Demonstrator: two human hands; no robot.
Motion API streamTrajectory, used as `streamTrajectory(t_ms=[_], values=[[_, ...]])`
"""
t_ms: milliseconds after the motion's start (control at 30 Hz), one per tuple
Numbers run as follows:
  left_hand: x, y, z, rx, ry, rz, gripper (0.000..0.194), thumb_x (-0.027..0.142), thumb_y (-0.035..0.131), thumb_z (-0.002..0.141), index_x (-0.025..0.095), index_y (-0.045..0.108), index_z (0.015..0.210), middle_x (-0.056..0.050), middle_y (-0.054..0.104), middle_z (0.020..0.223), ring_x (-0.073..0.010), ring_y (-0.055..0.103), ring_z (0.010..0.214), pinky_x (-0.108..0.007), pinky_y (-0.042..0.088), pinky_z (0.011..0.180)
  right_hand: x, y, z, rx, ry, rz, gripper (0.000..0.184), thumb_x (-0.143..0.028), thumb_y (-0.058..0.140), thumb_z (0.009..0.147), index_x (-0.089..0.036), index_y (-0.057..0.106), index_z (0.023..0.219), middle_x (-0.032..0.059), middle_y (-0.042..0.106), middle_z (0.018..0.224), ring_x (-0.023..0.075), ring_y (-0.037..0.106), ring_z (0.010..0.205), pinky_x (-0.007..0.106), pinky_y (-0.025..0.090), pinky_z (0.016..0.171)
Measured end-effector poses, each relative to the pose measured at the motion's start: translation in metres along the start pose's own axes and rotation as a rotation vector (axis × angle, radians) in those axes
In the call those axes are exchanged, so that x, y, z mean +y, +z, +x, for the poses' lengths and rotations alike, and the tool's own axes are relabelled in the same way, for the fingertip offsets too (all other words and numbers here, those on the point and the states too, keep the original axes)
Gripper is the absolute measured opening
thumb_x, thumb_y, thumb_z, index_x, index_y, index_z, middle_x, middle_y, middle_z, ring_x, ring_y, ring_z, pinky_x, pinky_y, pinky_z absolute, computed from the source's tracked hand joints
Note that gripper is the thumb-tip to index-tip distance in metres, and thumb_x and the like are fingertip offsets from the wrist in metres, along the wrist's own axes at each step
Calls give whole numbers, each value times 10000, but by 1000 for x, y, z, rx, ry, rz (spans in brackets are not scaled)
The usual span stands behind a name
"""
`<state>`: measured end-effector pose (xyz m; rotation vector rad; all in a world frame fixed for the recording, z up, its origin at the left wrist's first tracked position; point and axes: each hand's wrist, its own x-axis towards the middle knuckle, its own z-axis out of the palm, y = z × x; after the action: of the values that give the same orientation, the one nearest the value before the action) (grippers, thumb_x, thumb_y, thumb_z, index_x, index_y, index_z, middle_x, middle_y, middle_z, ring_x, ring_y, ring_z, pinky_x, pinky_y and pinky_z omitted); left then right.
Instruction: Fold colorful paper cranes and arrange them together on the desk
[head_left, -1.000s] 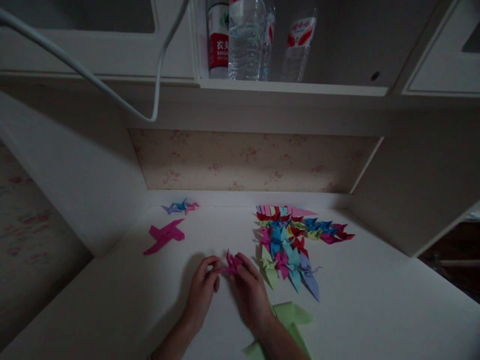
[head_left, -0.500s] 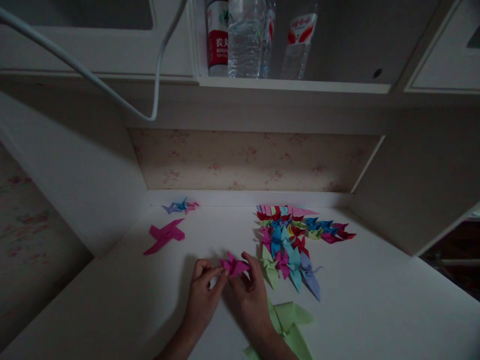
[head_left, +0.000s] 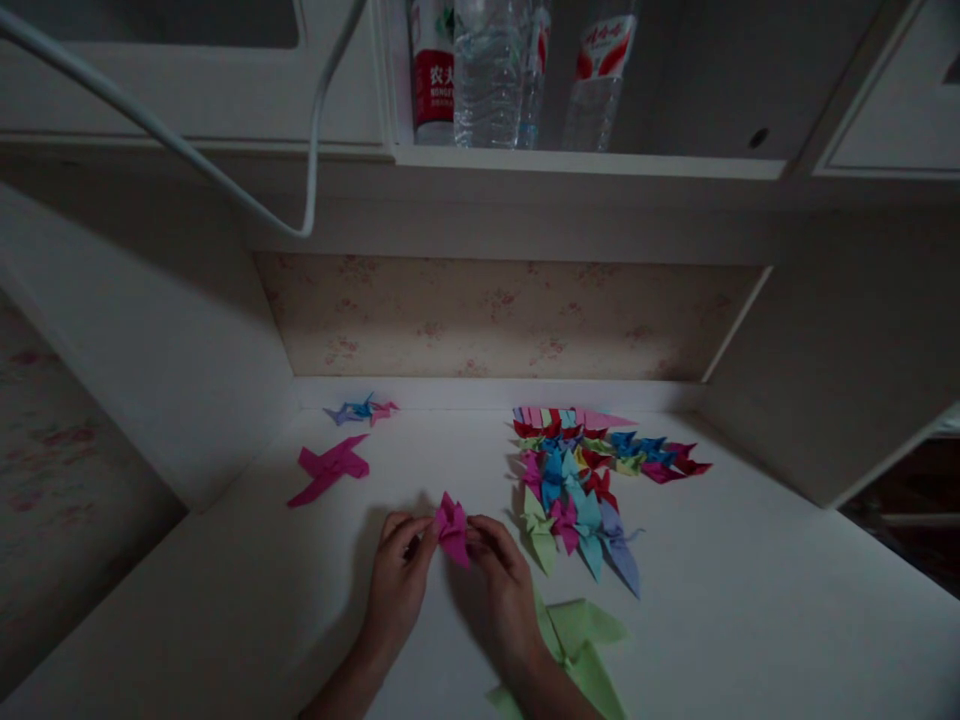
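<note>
Between my hands, a little above the white tabletop [head_left: 300,600], is a small magenta origami crane [head_left: 452,532]. My left hand [head_left: 401,570] pinches its left side between thumb and fingers. On the other side my right hand [head_left: 502,575] has its fingertips closed on the crane's right edge. Just right of my right hand lie rows of small folded paper cranes in many colours, with a purple crane [head_left: 619,550] at the near corner. A large light green paper crane [head_left: 589,640] lies partly hidden under my right forearm.
A larger magenta paper crane [head_left: 330,470] rests on the left, with a few tiny cranes [head_left: 364,409] behind it. Cabinet walls close in both sides. Overhead, a shelf [head_left: 592,165] holds several bottles, and a white cable [head_left: 225,180] hangs at upper left.
The magenta crane has turned from lying crosswise to standing more lengthwise. My right hand's fingers have lowered and closed onto its side.
</note>
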<state>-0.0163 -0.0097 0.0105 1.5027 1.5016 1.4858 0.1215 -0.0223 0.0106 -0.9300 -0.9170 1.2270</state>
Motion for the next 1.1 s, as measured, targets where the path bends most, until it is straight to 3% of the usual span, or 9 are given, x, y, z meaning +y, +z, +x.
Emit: streamTrajectory(t_ms=[267, 467, 600, 767, 900, 1100], values=[[7, 1, 0, -91, -47, -58, 244, 412, 563, 845, 203, 688, 854, -19, 614, 802, -186, 593, 773, -266, 464, 705, 0, 4, 3, -52, 47, -15, 242, -364, 641, 795, -200, 697, 964, 47, 699, 957, 193, 599, 886, 288, 442, 820], [5, 3, 1, -121, -110, -116, 238, 404, 579, 833, 196, 687, 878, -25, 673, 817, -194, 615, 791, -265, 470, 728, 6, 3, 5, -40, 98, 51, 235, -370, 658, 790, -169, 700, 904, 19, 662, 758, 128, 529, 635, 230, 411, 592], [2, 3, 1, -126, -89, -121, 231, 399, 584, 827, 190, 681, 831, -28, 661, 803, -189, 612, 780, -262, 471, 719, 10, 3, 4, -57, 88, 22, 234, -374, 655, 798, -161, 698, 884, 34, 670, 772, 135, 545, 654, 231, 415, 591], [8, 2, -2, -168, -145, -147, 291, 443, 590, 812, 165, 673, 842, -42, 644, 811, -184, 595, 741, -242, 456, 618, 8, 4, 3, -17, 57, -14, 254, -383, 658, 790, -166, 699, 916, 58, 703, 832, 163, 601, 722, 255, 455, 651], [15, 3, -4, -191, -182, -200, 341, 486, 597, 794, 153, 667, 766, -25, 623, 713, -156, 562, 649, -218, 418, 538, 10, 3, 6, 36, 62, 127, 270, -349, 735, 718, -184, 676, 924, 44, 705, 809, 161, 627, 714, 257, 477, 644], [17, 4, -5, -199, -140, -233, 306, 451, 624, 781, 154, 688, 747, -10, 605, 660, -139, 542, 608, -216, 416, 538, 11, 0, 9, 103, 75, 199, 304, -326, 776, 669, -182, 648, 904, 37, 697, 751, 153, 628, 656, 244, 476, 578]])
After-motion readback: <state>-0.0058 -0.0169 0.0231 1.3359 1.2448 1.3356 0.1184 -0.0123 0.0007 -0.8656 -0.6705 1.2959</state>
